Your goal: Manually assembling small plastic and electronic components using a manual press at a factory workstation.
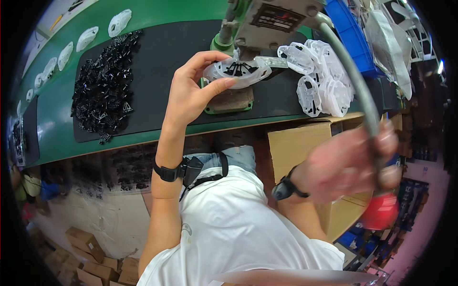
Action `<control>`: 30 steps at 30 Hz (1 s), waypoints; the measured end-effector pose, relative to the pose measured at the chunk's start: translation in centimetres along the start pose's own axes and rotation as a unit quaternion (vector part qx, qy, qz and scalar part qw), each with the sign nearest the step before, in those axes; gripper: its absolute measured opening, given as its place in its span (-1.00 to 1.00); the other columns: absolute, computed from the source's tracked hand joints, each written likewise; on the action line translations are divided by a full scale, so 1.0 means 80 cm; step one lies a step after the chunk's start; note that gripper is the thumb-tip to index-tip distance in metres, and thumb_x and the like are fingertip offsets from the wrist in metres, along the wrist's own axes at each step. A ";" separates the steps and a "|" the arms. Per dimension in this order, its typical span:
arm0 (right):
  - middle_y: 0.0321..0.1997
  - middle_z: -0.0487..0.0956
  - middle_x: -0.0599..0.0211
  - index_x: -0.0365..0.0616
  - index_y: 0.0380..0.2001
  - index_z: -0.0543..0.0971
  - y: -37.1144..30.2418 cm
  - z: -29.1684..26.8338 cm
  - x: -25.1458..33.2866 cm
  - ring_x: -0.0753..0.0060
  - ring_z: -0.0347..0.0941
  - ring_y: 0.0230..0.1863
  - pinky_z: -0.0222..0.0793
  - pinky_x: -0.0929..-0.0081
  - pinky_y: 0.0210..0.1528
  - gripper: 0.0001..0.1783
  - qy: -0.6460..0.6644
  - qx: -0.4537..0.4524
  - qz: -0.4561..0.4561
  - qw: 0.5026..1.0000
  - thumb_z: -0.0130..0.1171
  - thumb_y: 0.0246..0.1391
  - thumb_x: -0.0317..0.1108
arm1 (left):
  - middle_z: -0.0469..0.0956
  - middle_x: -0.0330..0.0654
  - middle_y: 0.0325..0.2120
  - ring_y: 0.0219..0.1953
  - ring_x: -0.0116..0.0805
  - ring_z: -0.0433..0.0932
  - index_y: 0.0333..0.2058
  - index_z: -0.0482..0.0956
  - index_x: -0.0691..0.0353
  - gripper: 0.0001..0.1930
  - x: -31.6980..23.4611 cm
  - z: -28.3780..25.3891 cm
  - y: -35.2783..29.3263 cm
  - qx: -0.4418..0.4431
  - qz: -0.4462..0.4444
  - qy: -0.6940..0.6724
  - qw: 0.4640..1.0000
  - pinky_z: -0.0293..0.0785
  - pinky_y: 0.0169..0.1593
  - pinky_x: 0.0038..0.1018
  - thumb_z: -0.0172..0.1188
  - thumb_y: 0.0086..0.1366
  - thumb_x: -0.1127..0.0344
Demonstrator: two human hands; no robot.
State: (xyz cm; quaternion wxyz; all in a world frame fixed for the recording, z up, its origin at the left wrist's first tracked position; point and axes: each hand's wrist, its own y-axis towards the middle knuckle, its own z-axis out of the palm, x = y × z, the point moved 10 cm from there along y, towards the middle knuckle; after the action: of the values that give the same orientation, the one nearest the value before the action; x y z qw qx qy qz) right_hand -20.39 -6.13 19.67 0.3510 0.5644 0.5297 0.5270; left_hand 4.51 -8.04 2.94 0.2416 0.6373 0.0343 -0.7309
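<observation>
My left hand (191,90) is closed on a curved, translucent white plastic shell (260,76), thumb at its near edge and fingers at its far side. A fan-shaped black clip (238,69) sits in the shell. The shell is held above the metal base (231,101) of a bench press (276,21), directly below its head. Blurred by motion, my right hand (346,162) is wrapped round the press's long grey lever (350,64), just above its red knob (380,211). Where the clip meets the press tip is too small to tell.
A heap of black clips (105,86) lies on the black mat (162,57) at left. Several white shells (87,38) line the green table's far left. More shells with clips (329,86) are piled at right, near a blue bin (355,35) and an open cardboard box (298,148).
</observation>
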 end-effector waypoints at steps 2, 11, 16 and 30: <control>0.10 0.34 -0.15 -0.19 0.17 0.23 0.062 -0.019 -0.015 -0.04 0.22 0.18 -0.03 -0.06 0.40 -0.47 -0.002 -0.030 0.003 1.000 -0.01 0.11 -0.40 | 0.55 -0.15 -0.09 -0.09 -0.45 0.52 -0.11 0.56 0.34 -0.60 -0.021 0.008 0.006 0.018 0.060 0.080 0.995 0.43 0.01 -0.50 0.40 0.03 0.49; -0.11 0.52 0.20 -0.45 0.17 0.34 0.151 0.028 -0.162 0.49 0.44 -0.16 0.38 0.53 -0.04 -0.46 0.086 0.084 0.192 0.974 0.07 0.26 -0.26 | 0.47 -0.01 -0.03 0.06 -0.20 0.45 -0.12 0.49 0.38 -0.56 -0.082 -0.089 -0.030 0.045 0.112 0.058 0.991 0.33 0.19 -0.28 0.36 0.04 0.31; -0.44 0.64 0.37 -0.16 -0.31 0.64 0.046 -0.061 -0.214 0.55 0.56 -0.45 0.42 0.48 -0.36 -0.83 -0.216 0.216 0.214 0.928 0.23 0.09 -0.31 | 0.45 -0.15 -0.05 -0.02 -0.36 0.44 0.06 0.38 0.33 -0.56 -0.081 -0.213 0.078 -0.114 0.053 0.088 0.988 0.35 0.07 -0.44 0.21 0.31 0.21; -0.47 0.63 0.16 -0.12 -0.48 0.59 -0.099 -0.126 -0.226 0.01 0.59 -0.41 0.51 0.15 -0.34 -0.75 -0.445 0.364 0.342 0.743 0.31 -0.04 -0.15 | 0.29 0.20 0.09 0.20 0.12 0.23 0.17 0.20 0.41 -0.32 0.171 -0.325 0.265 -0.249 0.109 0.419 0.867 0.22 0.24 -0.17 0.26 0.05 0.47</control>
State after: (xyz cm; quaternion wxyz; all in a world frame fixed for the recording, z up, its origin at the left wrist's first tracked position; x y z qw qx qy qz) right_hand -29.87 -23.76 10.07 0.1109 0.9629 0.2363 0.0683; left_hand 35.72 -21.61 -9.37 0.4337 0.8017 0.2432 -0.3317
